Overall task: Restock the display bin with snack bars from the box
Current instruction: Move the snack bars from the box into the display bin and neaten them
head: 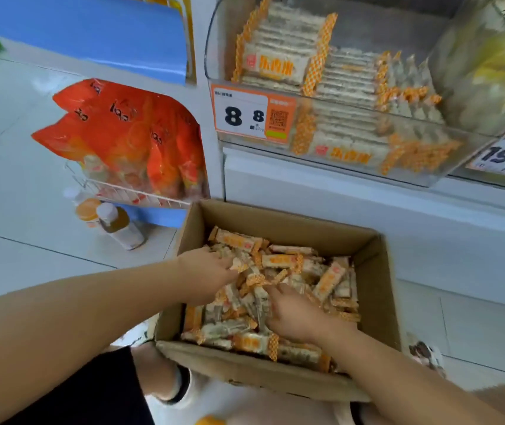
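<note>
Orange-checkered white snack bars [279,261] fill a brown box [377,286].

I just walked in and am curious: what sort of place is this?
Most likely a shop, in its snack aisle. A clear bin of wrapped bars carries a price tag, red bags hang in a wire rack, and both hands dig in a box of bars.

Both hands are down in the cardboard box [377,271] on the floor, among loose snack bars [279,260]. The left hand [206,271] curls its fingers into the heap; the right hand [294,315] grips bars near the middle. Above, the clear bin [423,176] holds neat rows of the same bars behind a price tag [245,113]. Red bags [128,130] hang left, bottles [116,223] below.
</note>
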